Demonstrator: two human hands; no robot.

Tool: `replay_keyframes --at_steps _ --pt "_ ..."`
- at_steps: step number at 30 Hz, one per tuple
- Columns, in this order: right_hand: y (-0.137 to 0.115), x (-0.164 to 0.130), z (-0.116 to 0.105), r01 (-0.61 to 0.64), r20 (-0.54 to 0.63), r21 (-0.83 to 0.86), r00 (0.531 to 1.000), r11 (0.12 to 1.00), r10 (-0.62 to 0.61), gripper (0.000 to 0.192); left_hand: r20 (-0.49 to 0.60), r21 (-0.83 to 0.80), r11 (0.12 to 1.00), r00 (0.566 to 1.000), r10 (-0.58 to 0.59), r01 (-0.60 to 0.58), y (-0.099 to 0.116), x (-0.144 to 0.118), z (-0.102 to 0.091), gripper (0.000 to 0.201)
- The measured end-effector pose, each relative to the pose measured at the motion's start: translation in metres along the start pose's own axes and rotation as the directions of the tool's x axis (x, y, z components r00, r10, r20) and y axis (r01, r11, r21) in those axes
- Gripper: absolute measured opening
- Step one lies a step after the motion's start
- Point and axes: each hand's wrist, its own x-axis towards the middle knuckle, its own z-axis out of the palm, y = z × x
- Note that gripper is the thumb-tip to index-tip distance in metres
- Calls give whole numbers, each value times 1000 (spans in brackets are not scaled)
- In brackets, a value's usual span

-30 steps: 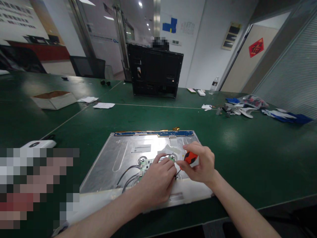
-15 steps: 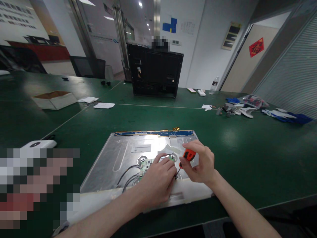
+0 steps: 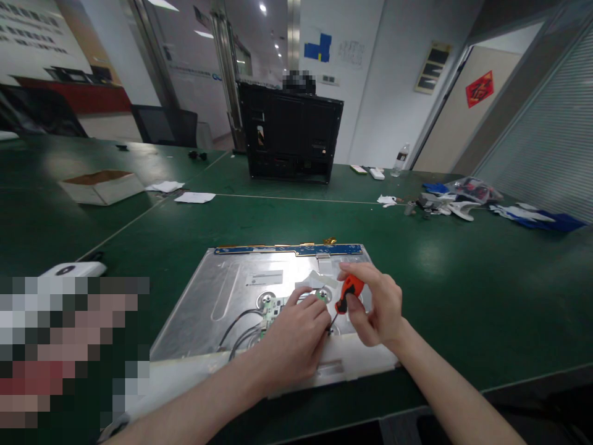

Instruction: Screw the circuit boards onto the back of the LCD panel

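A silvery metal display panel (image 3: 227, 284) lies flat on the table, with a blue circuit strip (image 3: 287, 250) along its far edge. On it sits a small green circuit board (image 3: 272, 311) with black cables (image 3: 237, 324) leading off to the left. My left hand (image 3: 299, 330) rests over the board, fingers curled down and together; what is under the fingertips is hidden. Gripped in my right hand (image 3: 377, 303) is a short red-and-black screwdriver (image 3: 351, 290). It tilts so that its shaft points down beside my left fingertips, near the board's right side; the tip's contact point is hidden.
A black monitor housing (image 3: 291, 136) stands at the back of the green table (image 3: 463, 296). An open box (image 3: 104, 188) and papers (image 3: 194, 198) lie left. Gloves (image 3: 523, 213), a plastic bag (image 3: 475, 188) and a bottle (image 3: 401, 159) are right. A white device (image 3: 74, 270) is near left.
My right thumb and fingers have shifted around the screwdriver handle, which has turned a little. The left hand and the panel stay in place.
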Motion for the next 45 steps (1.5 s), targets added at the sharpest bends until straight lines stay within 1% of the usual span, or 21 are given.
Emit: replay_keyframes --at_steps 4,8,13,16,19,23,28,34,38,41,45 --pt "3 -1 3 32 -39 -40 999 999 -33 38 -7 -9 1000 1000 -2 2 0 0 1 20" --pt "4 -1 4 31 -38 -65 999 997 -34 31 -20 -16 1000 1000 -8 8 0 0 1 19" --pt "1 1 0 28 -3 -48 1000 998 -28 32 -17 -16 1000 1000 -11 11 1 0 0 15" --pt "-1 1 -2 9 14 -16 1000 1000 -9 40 -10 1 1000 1000 -11 11 1 0 1 13" --pt "-1 1 -2 -5 8 -23 1000 1000 6 44 -11 11 1000 1000 -14 14 1 0 2 13" --pt "2 -1 2 15 -32 -50 999 999 -17 38 -16 3 1000 1000 -1 2 -1 0 3 18" --pt "5 -2 6 33 -43 -58 998 998 -36 32 -27 -10 1000 1000 5 -5 -1 -1 3 18" --pt "1 1 1 29 3 -35 1000 999 -29 31 -15 -8 1000 1000 -7 7 0 0 1 16" --pt "-1 1 -3 -2 17 -14 1000 1000 2 40 -13 7 1000 1000 -7 7 0 0 1 14" --pt "0 -1 -2 -7 4 -20 1000 1000 7 42 -17 14 1000 1000 -5 5 0 0 2 14" --pt "1 -1 2 14 -46 -62 999 998 -17 35 -18 10 1000 1000 2 -2 -1 -1 3 18"
